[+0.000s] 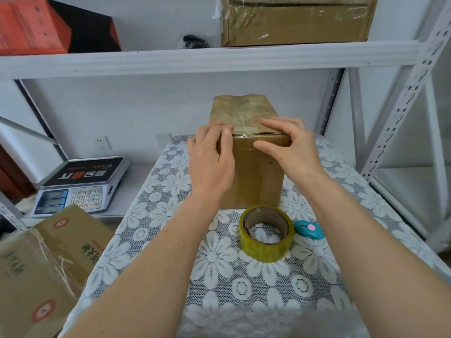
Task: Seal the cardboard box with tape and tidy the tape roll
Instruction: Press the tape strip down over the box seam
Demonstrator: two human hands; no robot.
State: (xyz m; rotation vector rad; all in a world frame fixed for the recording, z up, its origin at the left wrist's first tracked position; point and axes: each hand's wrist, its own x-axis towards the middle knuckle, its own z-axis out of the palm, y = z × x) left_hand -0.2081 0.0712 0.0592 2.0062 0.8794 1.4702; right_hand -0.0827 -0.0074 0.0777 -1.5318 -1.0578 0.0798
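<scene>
Nearest the lens, two bare forearms were seen reaching forward over a desk [170,276] covered with a grey lace cloth patterned in white flowers. Between them, flat on the cloth and just in front of the box, lay a yellowish roll of clear packing tape on a brown card core [266,233]; a small teal cutter with a pink button [309,229] was set just beside it on the right.

Behind the roll stood a tall brown cardboard box [256,172], upright, its top flaps folded shut, with a strip of clear tape [244,130] laid over the front top edge. The left hand [211,159] was pressed against the upper left corner, fingers laid nearly straight over the edge; the right hand [289,148] rested on the upper right corner, fingers loosely bent, thumb along the front face. Neither hand was clenched around anything.

The step in hand was judged to be the smoothing of tape onto the seam. The next move would call for firm pressure along the edge, after which the roll remained to be put away.

Open cloth was available in front and to both sides. Movement was bounded by a white metal shelf [219,59] overhead and a perforated upright [400,106] at the right, while an electronic scale [83,184] and a printed carton [48,259] were placed at the left.
</scene>
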